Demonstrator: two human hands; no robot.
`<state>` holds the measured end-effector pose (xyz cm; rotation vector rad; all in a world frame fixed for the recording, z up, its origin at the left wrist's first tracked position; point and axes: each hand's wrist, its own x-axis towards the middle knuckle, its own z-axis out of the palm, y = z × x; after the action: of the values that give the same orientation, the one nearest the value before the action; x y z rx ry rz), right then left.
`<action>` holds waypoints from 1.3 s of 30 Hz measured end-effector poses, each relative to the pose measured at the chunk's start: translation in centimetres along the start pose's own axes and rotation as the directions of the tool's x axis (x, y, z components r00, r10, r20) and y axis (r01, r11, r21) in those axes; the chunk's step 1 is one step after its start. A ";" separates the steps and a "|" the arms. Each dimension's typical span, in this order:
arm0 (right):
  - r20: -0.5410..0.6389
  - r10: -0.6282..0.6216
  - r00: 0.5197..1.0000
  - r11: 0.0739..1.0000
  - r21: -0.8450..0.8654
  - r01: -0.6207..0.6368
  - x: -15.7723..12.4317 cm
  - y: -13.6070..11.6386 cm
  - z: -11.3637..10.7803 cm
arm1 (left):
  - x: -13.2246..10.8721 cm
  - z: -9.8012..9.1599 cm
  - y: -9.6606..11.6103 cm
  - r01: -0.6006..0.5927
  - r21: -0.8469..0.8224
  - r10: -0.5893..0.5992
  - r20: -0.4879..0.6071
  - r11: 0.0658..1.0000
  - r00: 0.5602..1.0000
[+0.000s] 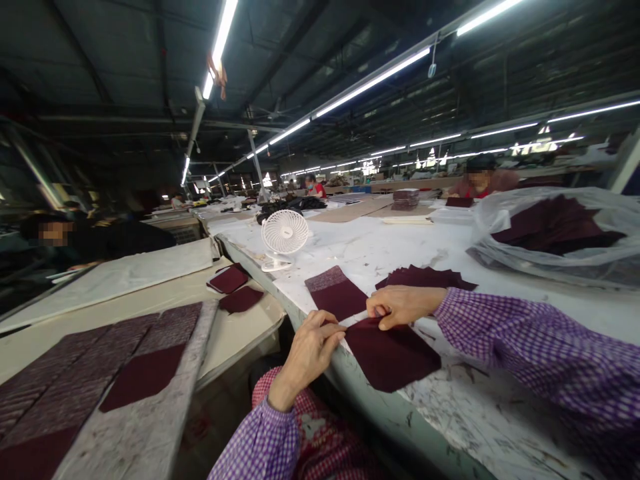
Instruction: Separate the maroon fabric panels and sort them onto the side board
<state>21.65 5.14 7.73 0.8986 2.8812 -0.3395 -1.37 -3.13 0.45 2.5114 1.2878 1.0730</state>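
A dark maroon fabric piece (pixel 393 357) lies at the edge of the white table, its lower part flat and its top edge between my hands. My left hand (pixel 314 343) pinches its left corner, thumb and forefinger together. On the top edge, my right hand (pixel 403 305) presses with bent fingers and thumb, gripping the cloth. Just behind lies another maroon piece (pixel 337 293) with a speckled band along its far edge. Beyond my right hand a fanned stack of maroon pieces (pixel 433 277) is partly covered by the hand.
A small white fan (pixel 285 233) stands near the table's left edge. To the right sits a clear plastic bag (pixel 555 233) of maroon pieces. Overlapping speckled pieces (pixel 100 360) cover a board on the left. A gap separates the two tables. Other people sit further off.
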 end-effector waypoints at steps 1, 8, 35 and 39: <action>-0.018 -0.031 0.999 0.998 0.046 0.032 0.0 0.6 0.0 | 0.2 -0.1 -0.1 0.012 -0.016 -0.012 -0.001 1.000 1.000; -0.121 0.121 0.985 0.903 0.425 -0.059 -1.6 6.4 -1.6 | 3.1 0.7 -1.3 0.097 0.169 -0.080 -0.106 0.981 0.991; -0.442 0.175 0.880 0.980 0.165 -0.112 -1.2 4.8 -1.8 | 7.1 2.5 -2.4 0.434 -0.179 -0.449 -0.052 0.883 0.892; -0.482 0.051 0.875 0.992 0.123 0.010 0.4 3.5 -1.2 | 7.2 2.3 -3.5 0.452 -0.338 -0.496 -0.052 0.826 0.867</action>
<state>23.29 8.47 8.16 1.1846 3.3315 -0.3309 0.55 4.94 1.13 1.7734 1.5247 1.2200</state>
